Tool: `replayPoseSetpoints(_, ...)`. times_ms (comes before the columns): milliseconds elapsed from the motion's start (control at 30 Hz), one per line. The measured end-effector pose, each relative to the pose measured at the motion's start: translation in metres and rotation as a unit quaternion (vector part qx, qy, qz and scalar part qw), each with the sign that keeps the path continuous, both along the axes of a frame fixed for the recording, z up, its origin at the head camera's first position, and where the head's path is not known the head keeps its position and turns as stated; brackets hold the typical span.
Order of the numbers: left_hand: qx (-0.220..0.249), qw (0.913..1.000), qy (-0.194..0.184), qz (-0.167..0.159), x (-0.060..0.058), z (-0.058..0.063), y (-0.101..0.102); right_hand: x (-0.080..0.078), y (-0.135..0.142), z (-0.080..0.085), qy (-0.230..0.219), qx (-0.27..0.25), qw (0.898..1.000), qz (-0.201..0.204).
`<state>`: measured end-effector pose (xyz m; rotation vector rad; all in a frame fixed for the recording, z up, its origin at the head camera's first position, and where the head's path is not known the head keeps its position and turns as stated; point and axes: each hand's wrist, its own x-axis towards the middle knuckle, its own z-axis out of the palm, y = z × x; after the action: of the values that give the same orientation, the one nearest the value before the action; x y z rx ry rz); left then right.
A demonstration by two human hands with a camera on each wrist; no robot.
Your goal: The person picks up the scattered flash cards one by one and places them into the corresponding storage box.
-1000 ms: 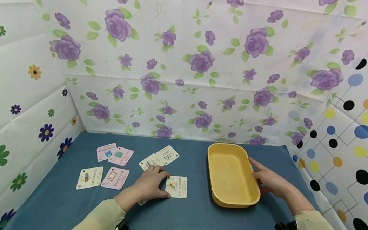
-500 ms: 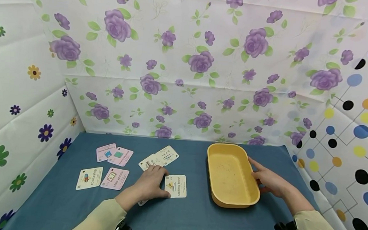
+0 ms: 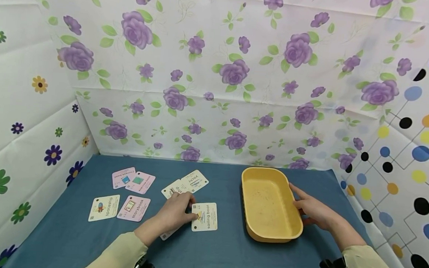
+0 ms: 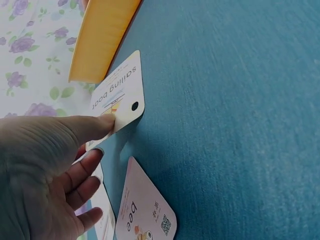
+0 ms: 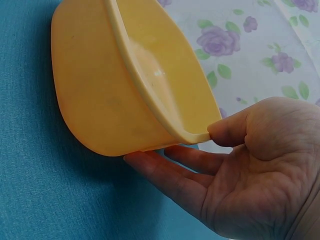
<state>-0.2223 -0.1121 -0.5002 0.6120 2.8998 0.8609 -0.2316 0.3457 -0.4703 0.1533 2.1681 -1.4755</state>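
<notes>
My left hand (image 3: 174, 214) pinches the left edge of a cream "sailing boat" card (image 3: 207, 219). In the left wrist view the thumb lies over the face of that card (image 4: 120, 82), which is lifted at a slant off the cloth. Beneath the palm lies a pink "bee" card (image 4: 142, 205), mostly hidden in the head view. My right hand (image 3: 317, 212) holds the right side of a yellow plastic tub (image 3: 269, 203). Seen from the right wrist, the thumb is on the rim of the tub (image 5: 90, 75) and the fingers are under it, against the outer wall.
Beyond the left hand, a "ship" card (image 3: 172, 189) and a "yacht" card (image 3: 197, 180) overlap. To the left lie a "spaceship" card (image 3: 104, 209), a "storybook" card (image 3: 134, 209) and two overlapping pink cards (image 3: 141, 183). Floral sheets (image 3: 200, 129) wall in the blue cloth (image 3: 229, 258).
The left thumb has slid onto the face of the "sailing boat" card, and the card has shifted slightly and come up at an angle. The right hand and tub stay put.
</notes>
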Motion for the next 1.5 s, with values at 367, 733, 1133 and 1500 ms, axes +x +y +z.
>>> replayPoseSetpoints(367, 0.042, 0.9988, -0.023, -0.001, -0.002, 0.002, 0.000, 0.001, -0.001, -0.001, 0.001, 0.013, 1.000, -0.002)
replayPoseSetpoints(733, 0.086, 0.9959, -0.020, -0.017, 0.000, 0.006, -0.005, 0.001, 0.000, -0.002, -0.001, 0.015, 1.000, -0.003)
replayPoseSetpoints(1133, 0.136, 0.9867, -0.086, -0.024, -0.001, 0.012, -0.009, 0.002, -0.002, -0.001, -0.003, 0.015, 1.000, -0.002)
replayPoseSetpoints(1500, 0.170, 0.9785, -0.116, 0.003, -0.004, 0.012, -0.009, 0.002, -0.002, 0.003, -0.005, 0.012, 1.000, 0.005)
